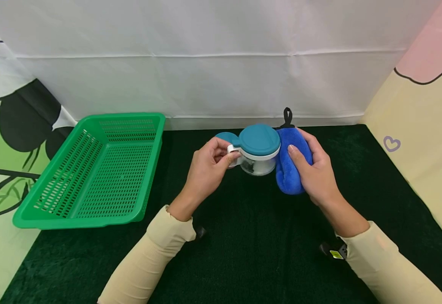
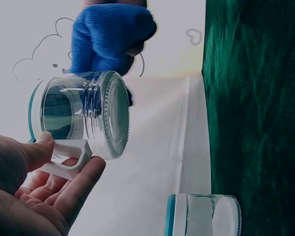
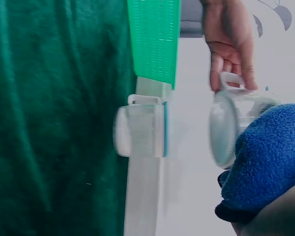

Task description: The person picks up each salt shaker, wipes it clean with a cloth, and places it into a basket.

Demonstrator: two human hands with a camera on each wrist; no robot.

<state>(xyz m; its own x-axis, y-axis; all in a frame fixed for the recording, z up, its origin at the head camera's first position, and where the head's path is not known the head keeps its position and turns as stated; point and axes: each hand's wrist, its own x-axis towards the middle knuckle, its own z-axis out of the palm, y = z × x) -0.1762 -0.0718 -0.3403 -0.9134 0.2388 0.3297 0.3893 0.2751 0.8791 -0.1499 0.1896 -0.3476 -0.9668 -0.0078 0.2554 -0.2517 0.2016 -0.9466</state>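
My left hand (image 1: 208, 166) pinches the white handle (image 2: 71, 158) of a clear glass jar (image 1: 258, 165) with a round teal lid (image 1: 260, 139). The left wrist view shows the jar lifted off the table, its ribbed base facing the camera. My right hand (image 1: 317, 171) grips a fuzzy blue cloth (image 1: 290, 162) with a black hanging loop (image 1: 287, 116). This cloth lies against the jar's right side. Another lidded jar with a white handle (image 3: 142, 130) stands on the table; in the head view it is mostly hidden behind my left hand and the held jar.
A green slotted plastic basket (image 1: 88, 169) sits on the left of the dark green tablecloth (image 1: 251, 253). White fabric (image 1: 221, 84) hangs along the back, and a printed cream sheet (image 1: 426, 139) stands at the right side.
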